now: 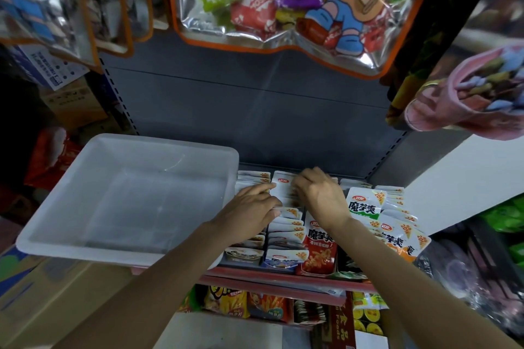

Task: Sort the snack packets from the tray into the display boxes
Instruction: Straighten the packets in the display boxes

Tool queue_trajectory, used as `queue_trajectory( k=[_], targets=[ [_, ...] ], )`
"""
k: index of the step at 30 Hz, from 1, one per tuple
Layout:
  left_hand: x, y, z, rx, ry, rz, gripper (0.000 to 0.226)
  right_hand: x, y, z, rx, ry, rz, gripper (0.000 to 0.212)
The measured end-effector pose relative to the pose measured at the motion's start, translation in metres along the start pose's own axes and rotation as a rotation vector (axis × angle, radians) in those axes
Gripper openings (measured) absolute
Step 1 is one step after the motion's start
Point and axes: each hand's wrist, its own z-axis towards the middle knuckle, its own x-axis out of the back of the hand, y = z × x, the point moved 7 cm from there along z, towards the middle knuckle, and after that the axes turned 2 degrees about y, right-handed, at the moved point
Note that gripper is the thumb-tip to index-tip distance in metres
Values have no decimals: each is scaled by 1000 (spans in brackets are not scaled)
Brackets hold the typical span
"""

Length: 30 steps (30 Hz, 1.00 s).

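A white plastic tray (85,224) sits at the left of the shelf with nothing visible inside. To its right stand several display boxes (286,263) packed with rows of small snack packets (286,231). My left hand (249,212) rests with straight fingers on the packet tops in the second row. My right hand (317,193) reaches further back, its fingers curled onto a white packet (283,187) standing in the same row. A red packet (319,252) stands upright at the front of the neighbouring box.
Big transparent snack bags (283,8) hang overhead in front of the grey back panel (255,116). A pink bag (467,93) hangs at the right. Cardboard boxes (56,297) sit under the tray; a lower shelf (269,309) holds more snacks.
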Motion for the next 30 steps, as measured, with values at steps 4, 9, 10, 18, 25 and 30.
queue_trajectory(
  k=[4, 9, 10, 18, 25, 30],
  targets=[
    [-2, -1, 0, -8, 3, 4, 36, -11, 0, -3, -48, -129, -128, 44],
    [-2, -3, -2, -43, -19, -30, 35, -17, 3, 1, -100, -226, -164, 28],
    [-1, -4, -3, -51, -32, -42, 35, -20, 3, 1, -106, -262, -173, 25],
    [-1, -5, -2, -62, -43, -81, 32, -28, 1, -1, -171, -318, -203, 21],
    [0, -5, -3, -79, -32, -28, 34, -24, 5, 1, -112, -261, -49, 19],
    [-2, -6, -5, -79, 10, 18, 34, -9, 18, -9, -185, -29, 117, 9]
  ],
)
